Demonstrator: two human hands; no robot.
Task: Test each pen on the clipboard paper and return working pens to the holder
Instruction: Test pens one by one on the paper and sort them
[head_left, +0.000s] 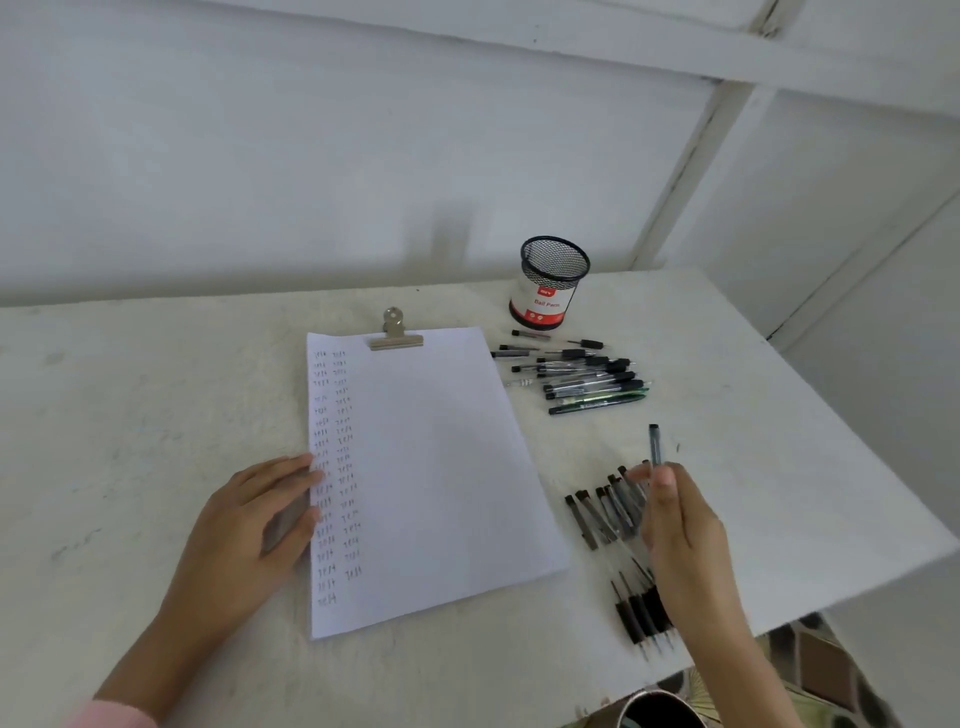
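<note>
A white sheet (441, 467) lies clipped under a metal clip (395, 335) on the table, with two columns of small pen marks down its left side. My left hand (254, 525) rests flat on the sheet's left edge. My right hand (680, 525) pinches a dark pen (654, 441), which points up and away, above a row of dark pens (608, 512) to the right of the paper. A black mesh pen holder (550, 283) with a red and white label stands at the back, with no pens visible in it.
A second pile of pens (582, 374) lies between the holder and the paper. The white table's right edge (857, 436) runs diagonally close to my right hand. A dark round container (660, 709) sits below the table's front edge. A white wall stands behind.
</note>
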